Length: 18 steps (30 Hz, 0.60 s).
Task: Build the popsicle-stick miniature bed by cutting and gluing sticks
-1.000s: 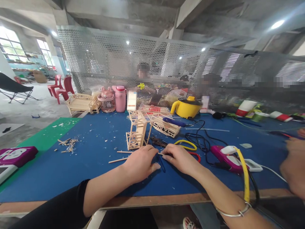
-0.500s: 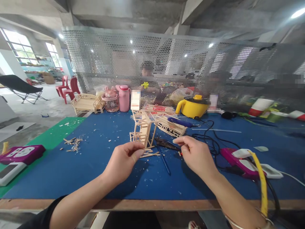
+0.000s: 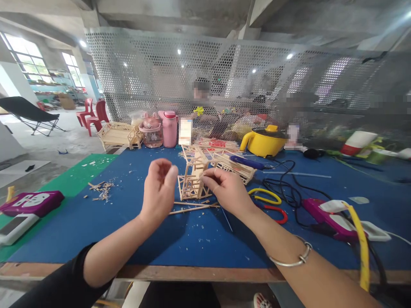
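Observation:
A small tower-like frame of wooden sticks [image 3: 192,179] stands on the blue mat [image 3: 128,214] in the middle of the table. My right hand [image 3: 224,190] reaches to the frame's right side and its fingertips pinch one of the sticks. My left hand [image 3: 159,190] is raised just left of the frame with the fingers loosely curled; I see nothing in it. Several loose sticks [image 3: 189,208] lie flat on the mat between my hands. A metal bangle [image 3: 290,259] sits on my right wrist.
Yellow and red tool handles [image 3: 271,204], black cables [image 3: 289,190] and a purple power strip [image 3: 321,209] lie to the right. More stick models [image 3: 233,166], a blue tool [image 3: 247,162], a yellow pot [image 3: 266,143], pink bottles [image 3: 169,128], stick scraps [image 3: 101,188]. People sit behind the perforated screen [image 3: 144,77].
Both hands rose from the mat. The left hand lifted clear of the loose sticks and opened; the right hand moved left from the tool handles onto the stick frame.

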Motion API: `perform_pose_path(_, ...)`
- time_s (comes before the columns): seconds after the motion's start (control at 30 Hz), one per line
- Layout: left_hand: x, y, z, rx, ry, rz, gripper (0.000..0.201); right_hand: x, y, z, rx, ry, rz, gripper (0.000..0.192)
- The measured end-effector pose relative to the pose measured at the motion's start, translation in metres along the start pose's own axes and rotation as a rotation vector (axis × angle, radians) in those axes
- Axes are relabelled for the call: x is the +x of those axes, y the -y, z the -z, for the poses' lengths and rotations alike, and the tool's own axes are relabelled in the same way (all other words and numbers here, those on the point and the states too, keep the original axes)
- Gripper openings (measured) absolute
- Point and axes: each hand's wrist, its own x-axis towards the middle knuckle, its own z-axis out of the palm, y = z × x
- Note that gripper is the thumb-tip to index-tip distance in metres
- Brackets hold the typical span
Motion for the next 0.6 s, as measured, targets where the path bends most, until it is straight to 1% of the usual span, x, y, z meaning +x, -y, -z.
perform_pose_path(0.03, 0.010, 0.002, -0.002, -0.071, 0.027, 0.048, 0.017, 0.003, 0.000, 0.000, -0.105, -0.015, 0.055, 0.017)
perform_pose_path(0.07, 0.018, 0.005, -0.004, -0.146, 0.090, 0.106, 0.017, 0.005, 0.000, -0.001, -0.201, -0.019, 0.097, 0.017)
perform_pose_path(0.13, 0.029, 0.010, -0.008, -0.259, 0.284, 0.233, 0.024, 0.006, 0.000, -0.004, -0.330, -0.017, 0.126, 0.020)
perform_pose_path(0.17, 0.031, 0.013, -0.009, -0.283, 0.371, 0.267, 0.026, 0.006, 0.000, -0.005, -0.361, -0.023, 0.119, 0.021)
perform_pose_path(0.23, 0.030, 0.018, -0.009, -0.276, 0.510, 0.282, 0.028, 0.004, 0.000, -0.008, -0.385, -0.035, 0.092, 0.023)
perform_pose_path(0.3, 0.023, 0.023, -0.008, -0.259, 0.586, 0.255, 0.030, 0.003, -0.001, -0.011, -0.408, -0.046, 0.079, 0.024)
perform_pose_path(0.4, 0.016, 0.027, -0.009, -0.277, 0.611, 0.226, 0.038, 0.003, -0.001, -0.014, -0.463, -0.061, 0.082, 0.024)
perform_pose_path(0.6, 0.012, 0.030, -0.014, -0.254, 0.537, 0.188, 0.039, 0.001, -0.004, -0.021, -0.496, -0.115, 0.048, 0.025)
